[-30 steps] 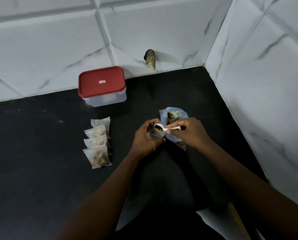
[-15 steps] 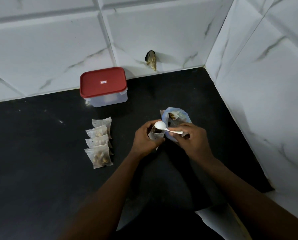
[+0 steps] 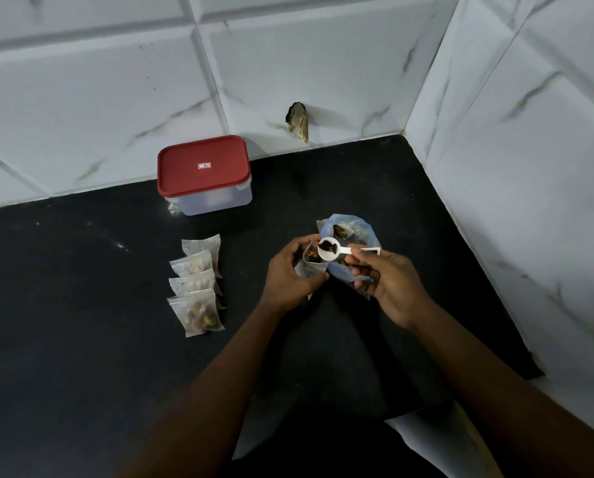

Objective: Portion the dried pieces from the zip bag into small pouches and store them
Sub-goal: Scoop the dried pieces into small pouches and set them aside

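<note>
My left hand (image 3: 290, 276) grips a small clear pouch (image 3: 308, 265) upright with its mouth open; brown dried pieces show inside. My right hand (image 3: 385, 282) pinches the handle of a white plastic scoop (image 3: 330, 251), whose bowl carries dark dried pieces just over the pouch's mouth. Right behind stands the blue-rimmed zip bag (image 3: 349, 232), open, with more dried pieces in it; my right hand hides its lower part. Several filled small pouches (image 3: 197, 284) lie overlapped in a row on the black counter to the left.
A clear container with a shut red lid (image 3: 204, 174) stands at the back by the white tiled wall. A wall hole with debris (image 3: 299, 122) shows above the counter. The tiled side wall (image 3: 516, 201) bounds the counter (image 3: 81, 339) on the right.
The scoop went from tipped in the pouch back to the bag side and is now level over the pouch's mouth, loaded with dark pieces. My left hand kept holding the pouch.
</note>
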Tool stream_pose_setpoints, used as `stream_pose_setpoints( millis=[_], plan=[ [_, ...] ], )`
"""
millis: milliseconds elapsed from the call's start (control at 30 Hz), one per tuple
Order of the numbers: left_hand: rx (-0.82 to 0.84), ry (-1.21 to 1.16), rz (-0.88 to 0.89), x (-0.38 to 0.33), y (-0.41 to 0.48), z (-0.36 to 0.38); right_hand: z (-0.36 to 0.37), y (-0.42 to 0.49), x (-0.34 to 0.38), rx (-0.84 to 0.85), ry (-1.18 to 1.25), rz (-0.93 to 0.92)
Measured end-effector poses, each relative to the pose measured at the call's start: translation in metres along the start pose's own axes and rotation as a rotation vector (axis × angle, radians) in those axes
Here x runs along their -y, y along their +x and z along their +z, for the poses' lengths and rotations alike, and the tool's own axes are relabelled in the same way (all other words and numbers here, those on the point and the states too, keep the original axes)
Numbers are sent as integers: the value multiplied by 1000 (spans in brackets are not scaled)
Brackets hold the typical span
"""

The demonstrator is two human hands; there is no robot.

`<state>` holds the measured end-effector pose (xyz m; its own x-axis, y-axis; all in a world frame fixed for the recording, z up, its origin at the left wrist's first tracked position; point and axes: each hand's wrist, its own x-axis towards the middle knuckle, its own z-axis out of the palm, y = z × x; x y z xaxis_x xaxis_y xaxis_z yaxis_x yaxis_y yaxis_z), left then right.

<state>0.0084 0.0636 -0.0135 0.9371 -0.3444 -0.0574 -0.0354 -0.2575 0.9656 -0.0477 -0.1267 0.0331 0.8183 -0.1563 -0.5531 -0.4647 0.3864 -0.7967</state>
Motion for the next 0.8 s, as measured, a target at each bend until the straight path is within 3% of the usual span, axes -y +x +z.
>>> stream_pose_setpoints(
  millis=[233, 367, 800],
  plan=[
    [-2, 24, -10, 8, -3, 2, 7, 3, -2, -29, -535, -338],
    [-19, 51, -71, 21, -3, 3, 9, 9, -8, -19, -711, -463],
    [9, 104, -275, 28, 6, 0, 4, 12, -17, 79, -912, -555]
  ],
)
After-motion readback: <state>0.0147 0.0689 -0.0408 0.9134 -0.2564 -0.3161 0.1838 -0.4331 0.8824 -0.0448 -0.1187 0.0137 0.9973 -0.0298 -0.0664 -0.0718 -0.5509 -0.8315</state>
